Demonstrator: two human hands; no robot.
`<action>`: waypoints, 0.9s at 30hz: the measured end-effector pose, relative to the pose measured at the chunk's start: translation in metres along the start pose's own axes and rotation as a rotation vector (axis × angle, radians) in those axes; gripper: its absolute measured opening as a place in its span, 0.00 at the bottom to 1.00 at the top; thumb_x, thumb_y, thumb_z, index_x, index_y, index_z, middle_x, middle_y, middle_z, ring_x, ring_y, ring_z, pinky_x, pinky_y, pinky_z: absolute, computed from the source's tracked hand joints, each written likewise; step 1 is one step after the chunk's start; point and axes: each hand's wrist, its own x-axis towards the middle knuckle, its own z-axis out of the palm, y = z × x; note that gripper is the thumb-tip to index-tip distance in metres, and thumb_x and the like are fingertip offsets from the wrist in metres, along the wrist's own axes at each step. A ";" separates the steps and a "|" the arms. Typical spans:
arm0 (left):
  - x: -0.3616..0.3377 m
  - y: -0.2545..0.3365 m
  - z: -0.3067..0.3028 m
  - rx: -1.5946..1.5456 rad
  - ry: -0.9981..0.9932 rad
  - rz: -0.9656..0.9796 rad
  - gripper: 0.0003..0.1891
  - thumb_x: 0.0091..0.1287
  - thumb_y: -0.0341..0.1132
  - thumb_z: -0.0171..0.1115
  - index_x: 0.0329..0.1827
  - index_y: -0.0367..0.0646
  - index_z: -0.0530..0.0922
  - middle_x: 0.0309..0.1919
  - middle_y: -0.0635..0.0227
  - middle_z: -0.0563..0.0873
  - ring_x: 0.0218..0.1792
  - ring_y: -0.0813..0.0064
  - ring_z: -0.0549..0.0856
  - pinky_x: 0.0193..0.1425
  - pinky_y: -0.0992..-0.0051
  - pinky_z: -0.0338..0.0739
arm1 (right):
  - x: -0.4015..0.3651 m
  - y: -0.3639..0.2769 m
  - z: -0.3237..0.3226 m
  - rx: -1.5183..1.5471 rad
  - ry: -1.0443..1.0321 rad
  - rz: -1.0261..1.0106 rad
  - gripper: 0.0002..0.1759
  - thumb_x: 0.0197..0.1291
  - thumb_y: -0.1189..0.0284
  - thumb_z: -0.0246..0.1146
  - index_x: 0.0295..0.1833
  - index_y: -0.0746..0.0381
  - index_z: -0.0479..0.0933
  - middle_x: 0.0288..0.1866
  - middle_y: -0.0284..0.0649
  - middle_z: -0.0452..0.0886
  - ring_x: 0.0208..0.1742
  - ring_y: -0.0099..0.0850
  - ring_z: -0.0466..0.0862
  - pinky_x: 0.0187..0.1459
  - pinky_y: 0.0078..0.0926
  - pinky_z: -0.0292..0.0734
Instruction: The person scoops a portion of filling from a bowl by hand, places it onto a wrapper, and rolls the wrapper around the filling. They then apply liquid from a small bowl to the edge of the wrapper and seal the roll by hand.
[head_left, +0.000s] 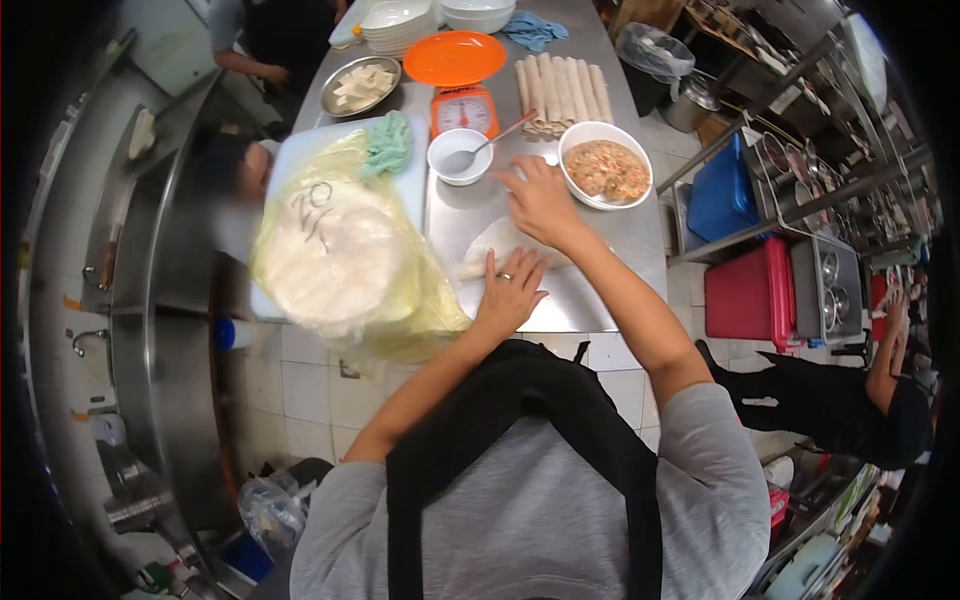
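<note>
My left hand point(508, 288), with a ring on one finger, rests its spread fingers on the near edge of a thin pale round dough wrapper point(488, 240), which looks folded there. Above the wrapper hovers my right hand point(542, 205), fingers apart and tips close to the small white bowl point(461, 181). A metal spoon point(460, 161) with a reddish handle leans in that bowl. Right of my right hand stands a larger white bowl point(598, 203) of chopped orange-and-green-flecked filling point(606, 168). Part of the wrapper is hidden under my hands and forearm.
Several pale rolls point(563, 92) lie at the back right. A plastic bag of stacked wrappers point(330, 255) and a green cloth point(388, 145) lie on a board at left. An orange scale point(463, 112) and metal bowl point(328, 103) stand behind. Other people point(830, 395) are nearby.
</note>
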 end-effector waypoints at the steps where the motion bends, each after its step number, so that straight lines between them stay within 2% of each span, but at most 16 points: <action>1: -0.001 -0.002 -0.001 0.015 0.001 -0.006 0.30 0.59 0.45 0.65 0.64 0.45 0.70 0.63 0.61 0.71 0.68 0.61 0.65 0.69 0.35 0.49 | 0.018 -0.006 0.018 -0.040 0.060 -0.035 0.14 0.55 0.67 0.61 0.46 0.58 0.83 0.57 0.46 0.72 0.62 0.44 0.69 0.60 0.48 0.63; 2: 0.001 -0.003 -0.001 0.034 0.033 -0.007 0.29 0.59 0.45 0.64 0.63 0.44 0.71 0.64 0.61 0.70 0.68 0.60 0.65 0.69 0.35 0.49 | 0.032 -0.009 0.034 -0.033 0.067 -0.044 0.14 0.55 0.67 0.61 0.46 0.58 0.83 0.57 0.46 0.72 0.62 0.44 0.69 0.60 0.48 0.63; 4: 0.000 -0.004 -0.001 0.040 0.089 -0.007 0.27 0.60 0.44 0.63 0.61 0.41 0.72 0.63 0.61 0.71 0.68 0.59 0.65 0.69 0.36 0.49 | 0.049 -0.012 0.059 -0.332 -0.145 0.008 0.19 0.58 0.59 0.62 0.51 0.58 0.80 0.61 0.48 0.70 0.65 0.45 0.66 0.62 0.53 0.60; 8: -0.002 -0.006 0.000 -0.013 0.127 -0.028 0.26 0.61 0.42 0.63 0.61 0.40 0.72 0.63 0.60 0.72 0.68 0.58 0.65 0.69 0.38 0.49 | 0.055 -0.004 0.068 -0.306 -0.264 0.017 0.20 0.59 0.56 0.62 0.50 0.58 0.78 0.62 0.48 0.69 0.67 0.46 0.64 0.62 0.56 0.57; 10: -0.003 -0.004 -0.005 -0.025 0.121 -0.074 0.25 0.62 0.40 0.61 0.61 0.39 0.73 0.62 0.60 0.73 0.67 0.57 0.66 0.70 0.39 0.49 | 0.043 0.004 0.043 0.076 0.056 0.014 0.17 0.60 0.58 0.61 0.44 0.62 0.78 0.57 0.48 0.71 0.62 0.45 0.69 0.59 0.49 0.62; 11: -0.003 -0.003 -0.007 -0.045 0.114 -0.077 0.25 0.62 0.40 0.61 0.61 0.39 0.73 0.62 0.60 0.73 0.67 0.57 0.66 0.70 0.39 0.49 | 0.034 0.007 0.022 0.069 0.041 0.027 0.17 0.60 0.58 0.61 0.44 0.62 0.78 0.57 0.48 0.71 0.62 0.45 0.69 0.59 0.49 0.62; 13: -0.001 -0.002 -0.009 -0.044 0.110 -0.091 0.24 0.62 0.39 0.60 0.60 0.39 0.73 0.61 0.59 0.73 0.67 0.56 0.66 0.71 0.40 0.49 | 0.010 0.017 -0.028 0.418 0.008 0.097 0.15 0.60 0.61 0.62 0.43 0.63 0.78 0.50 0.49 0.74 0.54 0.45 0.74 0.54 0.40 0.68; 15: -0.001 -0.002 -0.008 -0.056 0.091 -0.095 0.24 0.62 0.39 0.60 0.60 0.38 0.73 0.61 0.60 0.74 0.67 0.57 0.67 0.71 0.41 0.49 | -0.031 0.037 -0.056 0.372 -0.159 0.188 0.10 0.62 0.69 0.59 0.42 0.66 0.75 0.45 0.47 0.73 0.46 0.42 0.75 0.49 0.31 0.70; 17: -0.001 -0.002 -0.007 -0.048 0.073 -0.103 0.24 0.62 0.39 0.60 0.59 0.38 0.73 0.60 0.60 0.75 0.66 0.58 0.68 0.71 0.42 0.49 | -0.082 0.076 -0.053 0.381 -0.257 0.172 0.12 0.54 0.78 0.58 0.46 0.63 0.78 0.46 0.46 0.73 0.49 0.42 0.74 0.50 0.32 0.70; 18: 0.000 -0.001 -0.008 -0.053 0.081 -0.096 0.24 0.62 0.38 0.61 0.59 0.37 0.73 0.59 0.60 0.75 0.65 0.59 0.68 0.71 0.43 0.50 | -0.100 0.087 -0.049 0.379 -0.257 0.179 0.12 0.54 0.78 0.58 0.46 0.63 0.78 0.46 0.46 0.73 0.49 0.42 0.74 0.50 0.32 0.70; 20: 0.001 0.000 -0.010 -0.072 0.066 -0.100 0.24 0.61 0.37 0.61 0.59 0.37 0.73 0.59 0.60 0.75 0.65 0.59 0.69 0.71 0.43 0.50 | -0.127 0.100 -0.045 0.009 -0.291 0.024 0.27 0.45 0.85 0.55 0.53 0.56 0.80 0.48 0.44 0.73 0.51 0.42 0.73 0.52 0.33 0.70; 21: 0.001 0.000 -0.010 -0.084 0.055 -0.107 0.24 0.61 0.37 0.61 0.59 0.36 0.72 0.58 0.59 0.75 0.65 0.58 0.69 0.71 0.43 0.50 | -0.131 0.102 -0.051 0.009 -0.290 0.031 0.27 0.45 0.85 0.55 0.53 0.56 0.80 0.48 0.44 0.73 0.51 0.42 0.73 0.52 0.33 0.70; 23: 0.002 0.000 -0.010 -0.083 0.051 -0.101 0.24 0.61 0.36 0.61 0.59 0.36 0.72 0.59 0.59 0.75 0.65 0.59 0.69 0.71 0.44 0.50 | -0.133 0.107 -0.060 -0.077 -0.367 0.006 0.34 0.42 0.88 0.55 0.55 0.48 0.81 0.52 0.39 0.73 0.54 0.39 0.72 0.56 0.34 0.69; 27: 0.002 0.000 -0.009 -0.094 0.092 -0.106 0.23 0.60 0.34 0.63 0.59 0.38 0.73 0.55 0.59 0.75 0.63 0.58 0.70 0.70 0.44 0.53 | -0.125 0.114 -0.059 -0.022 -0.384 0.080 0.30 0.42 0.87 0.56 0.51 0.50 0.84 0.54 0.40 0.73 0.55 0.39 0.73 0.57 0.34 0.68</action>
